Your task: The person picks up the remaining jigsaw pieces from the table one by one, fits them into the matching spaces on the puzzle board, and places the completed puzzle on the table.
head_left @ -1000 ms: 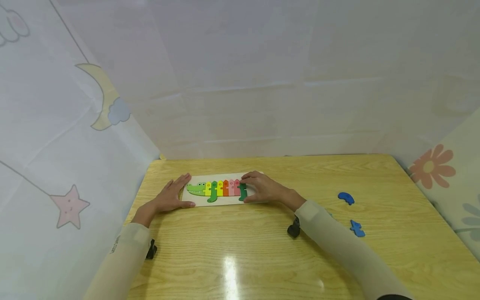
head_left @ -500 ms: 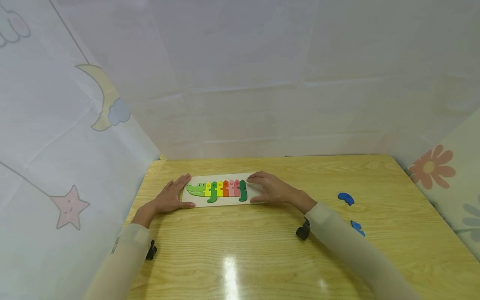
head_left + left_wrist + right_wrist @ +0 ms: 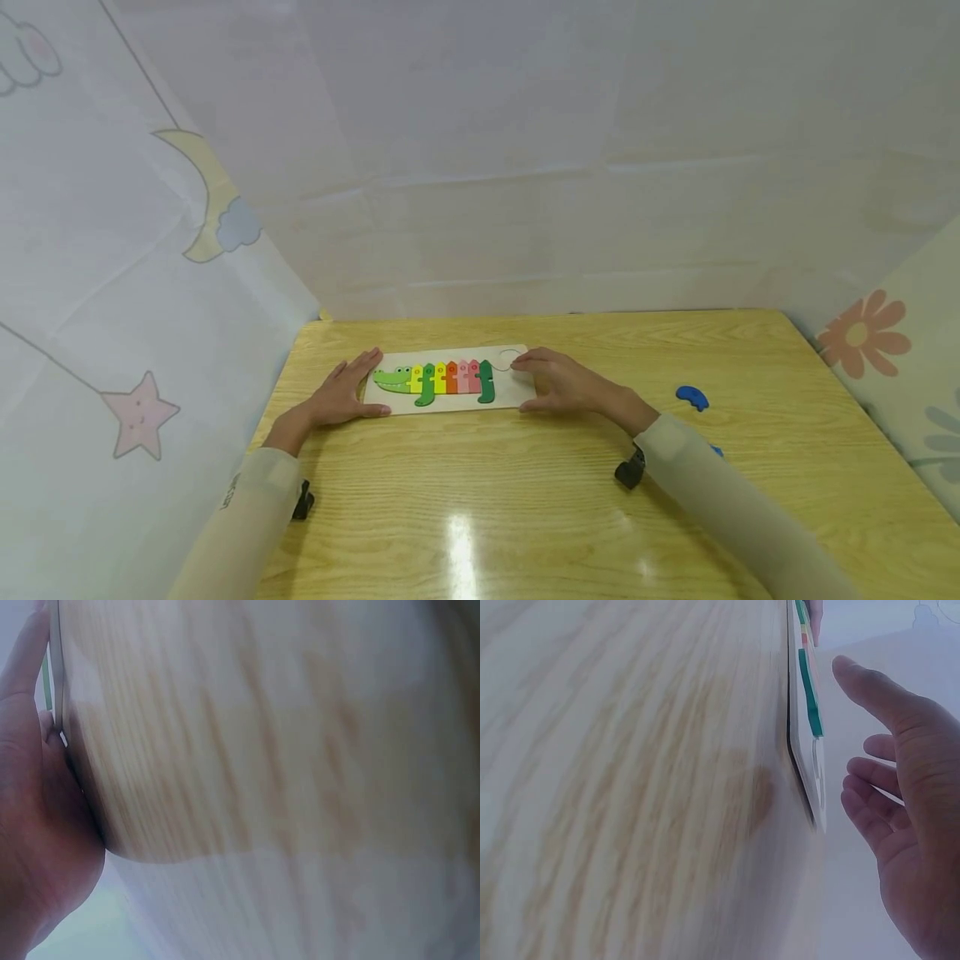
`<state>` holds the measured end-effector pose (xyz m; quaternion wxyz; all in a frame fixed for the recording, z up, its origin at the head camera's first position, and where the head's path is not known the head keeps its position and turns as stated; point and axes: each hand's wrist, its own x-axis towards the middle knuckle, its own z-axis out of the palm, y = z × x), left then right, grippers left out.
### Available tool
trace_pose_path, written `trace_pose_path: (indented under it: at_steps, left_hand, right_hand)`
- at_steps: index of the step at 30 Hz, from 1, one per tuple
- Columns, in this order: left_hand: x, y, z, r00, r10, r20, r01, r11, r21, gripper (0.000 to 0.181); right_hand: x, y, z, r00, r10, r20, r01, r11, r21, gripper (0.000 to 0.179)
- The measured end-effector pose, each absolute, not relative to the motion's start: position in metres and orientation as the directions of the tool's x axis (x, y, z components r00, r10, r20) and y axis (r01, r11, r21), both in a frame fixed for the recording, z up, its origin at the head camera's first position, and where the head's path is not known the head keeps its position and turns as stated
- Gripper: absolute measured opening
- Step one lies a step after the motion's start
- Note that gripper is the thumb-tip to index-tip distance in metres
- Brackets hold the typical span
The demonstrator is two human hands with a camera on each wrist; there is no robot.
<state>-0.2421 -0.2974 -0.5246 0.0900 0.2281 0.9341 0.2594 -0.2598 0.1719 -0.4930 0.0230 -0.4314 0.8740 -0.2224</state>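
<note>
Beside the withdrawn, empty, loose-fingered right hand (image 3: 564, 383), a dark-green leg-shaped piece (image 3: 487, 385) is left placed on the pale oblong board (image 3: 459, 402), touched by the outspread left hand (image 3: 339, 396).

Blue piece (image 3: 717, 451): out towards the table's (image 3: 465, 467) right edge, and all but a sliver is lost behind the right sleeve (image 3: 723, 500)!
Board (image 3: 457, 403): right hand (image 3: 562, 385) blocks most of its right edge, left hand (image 3: 341, 396) masks the near left corner.
Body pieces (image 3: 452, 380): round marks, too small to make out.
Sleeve lettering (image 3: 230, 492): tiny, unreadable.
Table front: cut off below.
Left wrist view: grain smears into blur, hand sliced by the picture's left edge.
Right wrist view: board edge-on, cropped at the top.
</note>
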Motion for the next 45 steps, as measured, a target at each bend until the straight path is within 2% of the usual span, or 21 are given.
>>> trace_pose_path:
  at_steps: [11, 18, 25, 32, 41, 45]
  left_hand:
    - [-0.242, -0.296, -0.523, -0.882, 0.469, -0.053, 0.377, 0.768, 0.518, 0.116]
    - [-0.242, -0.295, -0.52, -0.883, 0.464, -0.067, 0.367, 0.773, 0.517, 0.115]
    - [-0.244, -0.299, -0.528, -0.877, 0.481, -0.021, 0.402, 0.756, 0.516, 0.117]
    - [-0.25, -0.301, -0.533, -0.885, 0.458, -0.083, 0.356, 0.781, 0.513, 0.116]
    - [-0.245, -0.296, -0.523, -0.886, 0.456, -0.084, 0.358, 0.788, 0.501, 0.116]
    - [-0.243, -0.294, -0.519, -0.888, 0.449, -0.098, 0.348, 0.797, 0.494, 0.115]
  right_hand:
    - [-0.252, 0.189, -0.492, -0.577, -0.772, 0.266, -0.804, 0.479, -0.353, 0.073]
    - [-0.246, 0.208, -0.492, -0.579, -0.766, 0.28, -0.803, 0.478, -0.355, 0.071]
    - [-0.242, 0.229, -0.495, -0.558, -0.77, 0.309, -0.821, 0.458, -0.342, 0.07]
    - [-0.239, 0.246, -0.5, -0.529, -0.765, 0.368, -0.845, 0.435, -0.311, 0.067]
    - [-0.231, 0.265, -0.502, -0.5, -0.763, 0.409, -0.865, 0.417, -0.279, 0.068]
    - [-0.226, 0.272, -0.498, -0.512, -0.757, 0.405, -0.857, 0.426, -0.289, 0.068]
